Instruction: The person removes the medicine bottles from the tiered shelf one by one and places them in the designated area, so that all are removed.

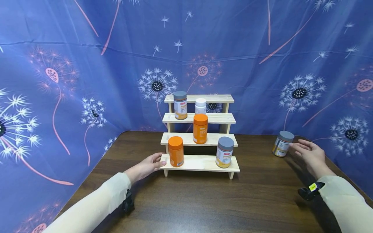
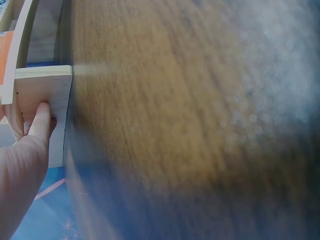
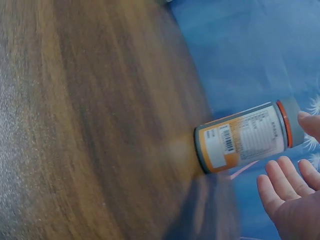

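Observation:
My left hand grips the left end of the lowest step of a wooden stepped display shelf; in the left wrist view its thumb lies against the side support. On the far right of the table, my right hand is beside a grey-lidded supplement bottle. In the right wrist view the thumb is at the lid's edge and the other fingers are spread apart from the bottle. That bottle stands on the table, its barcode label facing the right wrist camera.
On the lowest step are an orange bottle and a grey-lidded bottle. Another orange bottle stands one step up. Higher are a grey-lidded bottle and a white bottle. A blue dandelion-print cloth hangs behind the brown table.

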Tool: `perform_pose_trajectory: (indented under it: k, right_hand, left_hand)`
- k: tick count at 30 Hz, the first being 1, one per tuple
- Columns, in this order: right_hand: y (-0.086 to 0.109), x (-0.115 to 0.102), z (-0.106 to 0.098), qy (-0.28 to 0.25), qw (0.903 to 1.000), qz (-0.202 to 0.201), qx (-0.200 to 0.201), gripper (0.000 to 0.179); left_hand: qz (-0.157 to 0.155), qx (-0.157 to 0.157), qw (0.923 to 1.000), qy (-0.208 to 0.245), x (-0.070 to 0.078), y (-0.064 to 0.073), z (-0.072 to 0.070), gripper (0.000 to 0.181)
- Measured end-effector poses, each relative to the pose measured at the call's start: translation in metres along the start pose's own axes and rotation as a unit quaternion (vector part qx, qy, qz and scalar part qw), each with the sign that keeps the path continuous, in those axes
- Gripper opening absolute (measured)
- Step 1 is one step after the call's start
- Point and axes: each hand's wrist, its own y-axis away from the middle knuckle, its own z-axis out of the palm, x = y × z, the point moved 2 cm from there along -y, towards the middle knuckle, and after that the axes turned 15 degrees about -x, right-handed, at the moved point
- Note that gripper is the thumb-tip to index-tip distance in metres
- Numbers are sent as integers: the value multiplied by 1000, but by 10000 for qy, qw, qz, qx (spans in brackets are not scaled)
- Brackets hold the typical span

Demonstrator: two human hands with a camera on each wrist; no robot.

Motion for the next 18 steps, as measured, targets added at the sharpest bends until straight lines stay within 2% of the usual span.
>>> perform_pose_trajectory:
  k: [2, 10, 13, 18]
  right_hand:
    - [5, -9, 6, 139, 9999, -26, 4, 42]
    - [30, -57, 39, 2, 9990, -455, -22, 29]
    - [33, -65, 41, 134, 9988, -460, -126, 27]
    - [36, -69, 41, -96, 9990, -361, -235, 29]
  left_hand:
    - [-11, 28, 10000, 32, 0, 1, -1, 61]
    - [-27, 30, 9999, 135, 0, 1, 0, 62]
    - [-39, 44, 9998, 165, 1, 0, 0, 61]
    - [-28, -6, 9999, 161, 2, 0, 0, 59]
